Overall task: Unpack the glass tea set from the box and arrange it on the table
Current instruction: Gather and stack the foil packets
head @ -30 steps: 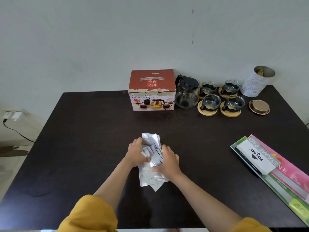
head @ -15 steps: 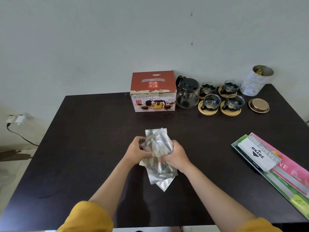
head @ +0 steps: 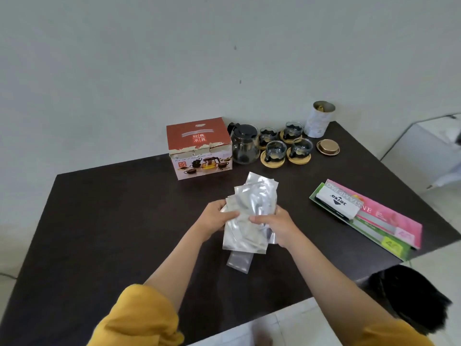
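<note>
Both hands, left hand and right hand, clasp silvery wrapping bags above the dark surface; glass teapot and cups stand far right beside box. Best gathered flat, then set aside.

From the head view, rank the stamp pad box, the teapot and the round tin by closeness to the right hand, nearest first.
1. Stamp pad box: to the right of the right hand, on the colourful packs.
2. Teapot: toward the table's far edge, beside the tea set box.
3. Round tin: at the far right corner, behind the cups.
</note>
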Demonstrator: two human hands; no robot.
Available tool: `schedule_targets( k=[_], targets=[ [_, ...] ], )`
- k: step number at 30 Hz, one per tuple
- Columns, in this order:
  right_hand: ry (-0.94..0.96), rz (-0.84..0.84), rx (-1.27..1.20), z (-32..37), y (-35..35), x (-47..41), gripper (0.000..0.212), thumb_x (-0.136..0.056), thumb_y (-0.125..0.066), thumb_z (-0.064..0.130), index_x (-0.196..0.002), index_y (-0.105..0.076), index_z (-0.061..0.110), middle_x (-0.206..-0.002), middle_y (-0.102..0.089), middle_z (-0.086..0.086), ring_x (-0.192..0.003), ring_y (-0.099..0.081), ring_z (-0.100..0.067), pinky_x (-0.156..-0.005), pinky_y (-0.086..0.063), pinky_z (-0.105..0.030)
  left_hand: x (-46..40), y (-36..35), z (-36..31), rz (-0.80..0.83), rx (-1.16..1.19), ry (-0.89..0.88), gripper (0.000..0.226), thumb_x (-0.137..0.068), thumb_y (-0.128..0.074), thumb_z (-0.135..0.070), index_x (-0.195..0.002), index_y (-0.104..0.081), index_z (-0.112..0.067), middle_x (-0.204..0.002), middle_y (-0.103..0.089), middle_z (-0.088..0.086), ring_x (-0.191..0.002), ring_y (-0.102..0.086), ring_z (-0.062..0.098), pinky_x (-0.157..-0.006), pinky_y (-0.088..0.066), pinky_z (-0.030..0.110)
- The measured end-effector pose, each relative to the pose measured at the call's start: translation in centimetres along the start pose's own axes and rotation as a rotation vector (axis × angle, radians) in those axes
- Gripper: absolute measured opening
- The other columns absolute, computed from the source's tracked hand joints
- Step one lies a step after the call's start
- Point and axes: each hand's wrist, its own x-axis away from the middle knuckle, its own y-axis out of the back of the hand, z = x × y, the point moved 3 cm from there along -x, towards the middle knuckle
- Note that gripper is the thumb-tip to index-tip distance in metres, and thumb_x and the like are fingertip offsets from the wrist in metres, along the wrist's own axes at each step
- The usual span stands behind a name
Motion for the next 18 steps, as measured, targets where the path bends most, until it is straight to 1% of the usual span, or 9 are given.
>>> schedule_targets(
  k=[2,4,6,9,11,12,15,16,18],
  targets=[
    [0.019,-0.026,-0.012,-0.5,0.3,1.5,0.046,-0.065,-0.081,-0.007,-0.103,-0.064,0.012,-0.097,-0.073,-0.008,-0.082,-0.073,-0.021,-0.064,-0.059,-0.034,0.6,-0.9,0.1,0.035,-0.017,-0.015,0.014,-0.085,-0.067,-0.010,-0.097,-0.065,-0.017,-0.092,-0.070,0.001,-0.078,-0.068,0.012,-0.063,-0.055,0.024],
    [0.029,-0.067,-0.044,-1.3,0.9,2.6,0.045,-0.066,-0.080,-0.007,-0.104,-0.063,0.011,-0.097,-0.072,-0.008,-0.082,-0.073,-0.021,-0.064,-0.058,-0.033,1.0,-1.7,0.1,0.062,-0.027,-0.037,0.015,-0.085,-0.066,-0.007,-0.094,-0.066,-0.019,-0.090,-0.070,-0.001,-0.074,-0.068,0.007,-0.060,-0.052,0.020],
    [0.038,-0.119,-0.081,-2.2,1.8,3.4,0.052,-0.064,-0.083,-0.004,-0.109,-0.062,0.010,-0.103,-0.072,-0.011,-0.087,-0.072,-0.026,-0.068,-0.058,-0.037,1.4,-2.8,0.1,0.092,-0.039,-0.046,0.016,-0.084,-0.066,-0.005,-0.094,-0.066,-0.017,-0.089,-0.070,-0.001,-0.072,-0.068,0.005,-0.059,-0.051,0.017],
    [0.041,-0.227,-0.150,-3.2,3.7,4.9,0.076,-0.050,-0.091,0.011,-0.118,-0.058,0.014,-0.110,-0.070,-0.011,-0.094,-0.071,-0.030,-0.071,-0.059,-0.049,1.6,-4.9,0.0,0.149,-0.056,-0.050,0.016,-0.084,-0.067,-0.006,-0.092,-0.065,-0.020,-0.088,-0.070,-0.003,-0.073,-0.068,0.006,-0.057,-0.050,0.017],
    [0.082,-0.282,-0.198,-3.6,5.4,5.7,0.084,-0.045,-0.093,0.013,-0.121,-0.056,0.011,-0.112,-0.069,-0.013,-0.094,-0.070,-0.033,-0.073,-0.058,-0.054,1.5,-6.8,-0.2,0.186,-0.073,-0.055,0.015,-0.083,-0.067,-0.009,-0.091,-0.065,-0.021,-0.086,-0.070,-0.004,-0.071,-0.068,0.007,-0.055,-0.050,0.018],
    [0.103,-0.307,-0.222,-3.6,6.3,6.3,0.082,-0.047,-0.092,0.010,-0.121,-0.057,0.008,-0.111,-0.069,-0.015,-0.093,-0.071,-0.034,-0.072,-0.058,-0.053,1.4,-7.9,-0.3,0.205,-0.078,-0.052,0.015,-0.083,-0.068,-0.010,-0.092,-0.065,-0.022,-0.086,-0.071,-0.003,-0.072,-0.069,0.008,-0.056,-0.050,0.019],
    [0.145,-0.404,-0.285,-3.7,9.4,8.5,0.057,-0.059,-0.085,-0.005,-0.111,-0.063,0.004,-0.102,-0.072,-0.016,-0.087,-0.072,-0.034,-0.068,-0.059,-0.045,1.1,-11.6,-0.7,0.266,-0.106,-0.053,0.015,-0.082,-0.068,-0.010,-0.093,-0.067,-0.020,-0.090,-0.072,0.000,-0.077,-0.070,0.012,-0.061,-0.053,0.022],
    [0.153,-0.428,-0.311,-3.9,10.7,9.1,0.052,-0.061,-0.083,-0.007,-0.109,-0.065,0.004,-0.101,-0.073,-0.015,-0.086,-0.072,-0.034,-0.069,-0.058,-0.043,1.0,-13.1,-0.9,0.293,-0.116,-0.053,0.016,-0.082,-0.068,-0.009,-0.095,-0.067,-0.018,-0.093,-0.072,0.002,-0.081,-0.070,0.014,-0.064,-0.054,0.024],
    [0.161,-0.472,-0.360,-4.5,13.4,10.4,0.050,-0.062,-0.081,-0.008,-0.108,-0.066,0.003,-0.100,-0.073,-0.015,-0.086,-0.072,-0.034,-0.068,-0.058,-0.041,0.9,-16.4,-1.1,0.351,-0.152,-0.051,0.019,-0.082,-0.068,-0.008,-0.100,-0.067,-0.015,-0.097,-0.072,0.004,-0.086,-0.070,0.018,-0.068,-0.054,0.027]
  ],
)
